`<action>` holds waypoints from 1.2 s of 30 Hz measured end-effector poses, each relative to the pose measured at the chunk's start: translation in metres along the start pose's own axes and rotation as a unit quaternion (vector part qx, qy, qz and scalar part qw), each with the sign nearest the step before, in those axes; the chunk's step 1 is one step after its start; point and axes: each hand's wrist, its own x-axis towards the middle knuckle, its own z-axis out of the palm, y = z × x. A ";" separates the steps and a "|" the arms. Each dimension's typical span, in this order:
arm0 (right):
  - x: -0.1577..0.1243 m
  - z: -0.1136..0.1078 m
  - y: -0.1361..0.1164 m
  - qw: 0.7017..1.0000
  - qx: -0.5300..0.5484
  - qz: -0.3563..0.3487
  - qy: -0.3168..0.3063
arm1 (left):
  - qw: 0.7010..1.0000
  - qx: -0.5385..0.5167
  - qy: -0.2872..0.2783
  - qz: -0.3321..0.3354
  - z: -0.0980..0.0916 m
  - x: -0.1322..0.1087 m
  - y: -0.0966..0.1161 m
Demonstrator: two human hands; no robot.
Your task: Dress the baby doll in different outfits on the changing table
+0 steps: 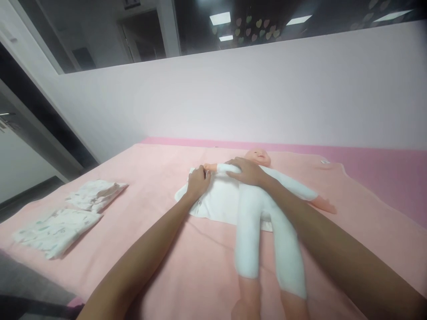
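Observation:
A baby doll (251, 202) with a white cloth body and pinkish head, hands and feet lies on its back. Beneath it a white baby garment (216, 200) is spread out, showing mostly on the doll's left-hand side in the picture. My left hand (199, 181) is closed on the garment's upper edge, right beside the doll's small hand (210, 167). My right hand (248, 171) grips the upper part of that same doll arm (227, 168), fingers above and thumb below. The doll's other arm (295, 184) stretches out to the right, partly behind my forearm.
A pink blanket (150, 178) covers the padded surface. Two folded patterned cloths (58, 229) lie at the left, near the edge. A white wall (233, 98) with dark glass above rises behind. A bare pink strip (373, 173) shows at the right.

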 end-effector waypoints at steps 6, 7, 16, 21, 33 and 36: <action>0.003 0.003 -0.002 0.999 -0.028 0.014 -0.011 | 0.997 -0.063 0.029 -0.040 -0.002 0.001 -0.005; 0.003 0.003 -0.003 0.999 -0.031 0.017 -0.015 | 0.996 -0.071 0.036 -0.045 -0.002 0.001 -0.005; 0.008 0.006 -0.009 0.994 -0.082 0.027 -0.067 | 0.990 -0.108 0.081 -0.049 -0.010 -0.002 0.000; 0.013 0.016 -0.011 0.992 -0.106 0.039 -0.062 | 0.994 -0.067 0.077 0.025 -0.013 -0.009 0.009; -0.030 -0.021 -0.037 0.956 -0.134 -0.032 0.259 | 0.994 0.025 0.077 0.077 -0.005 -0.010 0.009; -0.081 -0.043 -0.013 0.960 -0.135 -0.016 0.246 | 0.996 0.014 0.074 0.056 -0.005 -0.011 0.010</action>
